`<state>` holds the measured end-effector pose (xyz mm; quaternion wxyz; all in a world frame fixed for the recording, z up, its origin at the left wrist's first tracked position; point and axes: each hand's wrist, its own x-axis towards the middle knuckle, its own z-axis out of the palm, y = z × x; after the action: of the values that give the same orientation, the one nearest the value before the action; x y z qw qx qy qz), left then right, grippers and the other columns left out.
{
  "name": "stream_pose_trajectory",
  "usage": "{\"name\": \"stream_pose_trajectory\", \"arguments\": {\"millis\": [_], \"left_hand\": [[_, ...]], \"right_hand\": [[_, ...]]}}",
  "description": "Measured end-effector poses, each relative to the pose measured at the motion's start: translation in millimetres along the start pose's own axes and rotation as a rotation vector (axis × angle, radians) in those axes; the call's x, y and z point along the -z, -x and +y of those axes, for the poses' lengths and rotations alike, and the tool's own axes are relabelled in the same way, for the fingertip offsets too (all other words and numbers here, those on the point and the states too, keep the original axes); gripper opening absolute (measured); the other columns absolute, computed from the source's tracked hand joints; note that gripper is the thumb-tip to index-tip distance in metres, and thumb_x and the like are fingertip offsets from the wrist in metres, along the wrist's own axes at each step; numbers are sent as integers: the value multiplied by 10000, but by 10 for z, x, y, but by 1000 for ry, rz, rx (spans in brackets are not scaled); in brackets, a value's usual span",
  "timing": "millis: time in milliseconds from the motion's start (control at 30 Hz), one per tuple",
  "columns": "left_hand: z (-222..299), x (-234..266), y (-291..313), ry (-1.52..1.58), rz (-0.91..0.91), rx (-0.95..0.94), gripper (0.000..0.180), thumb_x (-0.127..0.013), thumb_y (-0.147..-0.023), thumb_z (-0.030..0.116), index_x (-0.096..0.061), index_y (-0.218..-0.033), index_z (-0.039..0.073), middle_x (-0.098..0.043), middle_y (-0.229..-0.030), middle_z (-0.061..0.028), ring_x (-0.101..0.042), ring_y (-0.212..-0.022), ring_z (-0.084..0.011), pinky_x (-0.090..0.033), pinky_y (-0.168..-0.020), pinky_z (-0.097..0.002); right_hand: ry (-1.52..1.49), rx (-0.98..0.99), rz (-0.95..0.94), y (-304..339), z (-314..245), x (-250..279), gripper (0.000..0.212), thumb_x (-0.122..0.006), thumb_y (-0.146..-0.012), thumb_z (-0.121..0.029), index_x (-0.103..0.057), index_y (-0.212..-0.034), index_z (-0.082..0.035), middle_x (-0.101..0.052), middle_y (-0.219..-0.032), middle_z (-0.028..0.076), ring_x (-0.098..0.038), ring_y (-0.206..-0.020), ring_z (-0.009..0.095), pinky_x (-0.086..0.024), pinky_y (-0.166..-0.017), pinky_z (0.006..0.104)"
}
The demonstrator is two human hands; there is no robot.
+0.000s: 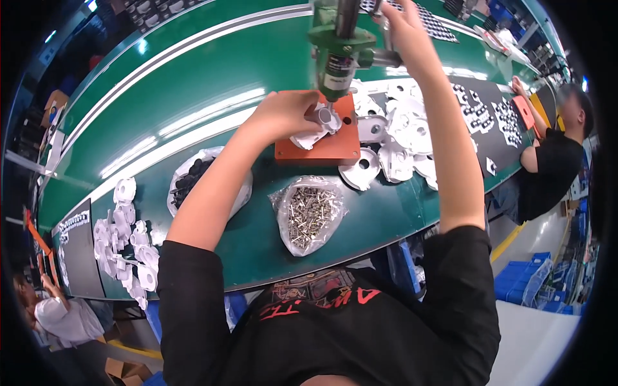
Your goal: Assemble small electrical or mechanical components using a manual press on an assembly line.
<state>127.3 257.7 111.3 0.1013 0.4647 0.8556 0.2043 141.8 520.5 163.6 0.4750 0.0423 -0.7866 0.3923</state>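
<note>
A white plastic part (328,118) rests on an orange block (309,153) beneath the ram of a green hand press (340,48). My left hand (283,116) is closed on that part from the left, fingers and thumb at its edge beside the ram tip. At the top of the view my right hand (404,27) is wrapped round the press lever (387,32); its fingertips are partly cut off by the edge. Just in front of the block lies a clear plastic bag of metal screws or pins (310,215).
White parts (409,125) are piled right of the block; more white parts (122,238) lie at the left. A bag of black pieces (183,180) sits behind my left forearm. Co-workers sit at right (557,151) and far left (67,318). A metal rail (174,48) crosses the back.
</note>
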Motion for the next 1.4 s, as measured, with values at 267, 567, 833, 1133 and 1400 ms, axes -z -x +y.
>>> {"name": "stream_pose_trajectory", "arguments": {"millis": [267, 567, 833, 1133, 1400], "left_hand": [[-1224, 402, 373, 277, 377, 351, 344, -661, -796, 375, -578, -835, 43, -624, -826, -105, -595, -786, -198, -469, -702, -317], [-1174, 294, 1649, 323, 591, 373, 582, -630, -830, 328, -429, -1312, 69, -557, -1137, -190, -561, -1040, -288, -442, -890, -362], [-974, 203, 3789, -257, 549, 1074, 594, -677, -772, 415, -488, -1158, 6, -550, -1069, -216, -587, -930, -392, -484, -773, -435], [-891, -344, 3700, -355, 567, 1284, 643, -658, -725, 254, -399, -1290, 90, -549, -1076, -223, -575, -963, -400, -485, -741, -470], [-740, -279, 3473, 49, 1014, 732, 362, -496, -856, 60, -480, -1215, 107, -561, -1054, -131, -540, -1013, -221, -384, -905, -346]], "right_hand": [[522, -352, -189, 1352, 105, 1376, 429, -595, -873, -207, -485, -1212, 32, -539, -1194, 162, -516, -1101, 235, -390, -947, 323], [545, -557, -321, 2054, 401, 1316, 644, -668, -782, -139, -375, -1326, 46, -515, -1235, 222, -512, -1123, 303, -373, -970, 337], [342, -616, -33, 2017, 752, 1740, 393, -588, -882, -180, -518, -1167, 81, -604, -1050, 124, -567, -910, 157, -453, -816, 274], [-1197, -838, 286, 2243, -248, 1419, 456, -522, -844, -47, -422, -1289, -37, -513, -1237, 154, -520, -1113, 268, -498, -866, 383], [-1952, -1144, -109, 2478, -1202, 491, 561, -401, -934, -389, -325, -1395, -78, -371, -1404, 174, -434, -1229, 338, -445, -907, 547]]}}
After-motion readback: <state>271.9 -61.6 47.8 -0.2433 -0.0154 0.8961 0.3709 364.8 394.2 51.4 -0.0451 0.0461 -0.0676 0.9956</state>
